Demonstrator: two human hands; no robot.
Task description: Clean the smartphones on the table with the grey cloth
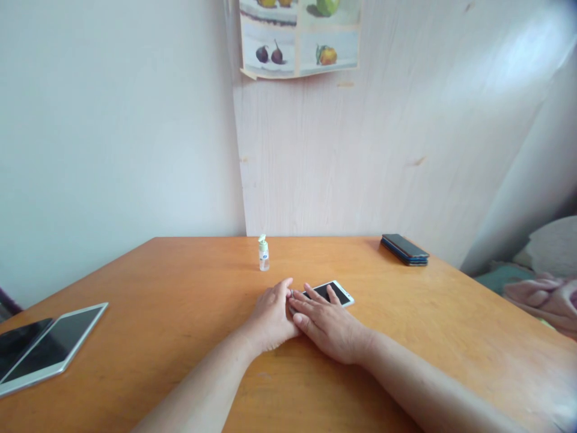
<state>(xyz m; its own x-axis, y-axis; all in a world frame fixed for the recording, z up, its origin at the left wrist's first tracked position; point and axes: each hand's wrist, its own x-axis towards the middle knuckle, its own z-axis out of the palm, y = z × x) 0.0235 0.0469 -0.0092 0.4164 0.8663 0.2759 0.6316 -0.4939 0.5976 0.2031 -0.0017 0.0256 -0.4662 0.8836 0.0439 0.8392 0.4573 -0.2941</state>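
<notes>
A white smartphone with a dark screen lies on the wooden table in front of me. Its right end shows, while my hands cover most of the rest. My left hand is at the phone's left end, fingers curled round it; the fingertips are partly hidden. Across the screen my right hand lies with its fingers stretched out and spread, holding nothing. The two hands touch or nearly touch near the phone's left end. Beyond my left hand stands a small clear pump bottle with a pale green top.
At the left edge of the table lies a white tablet with a dark phone on it. A stack of dark phones sits at the back right. Fruit pictures hang on the wall; bedding is at the right.
</notes>
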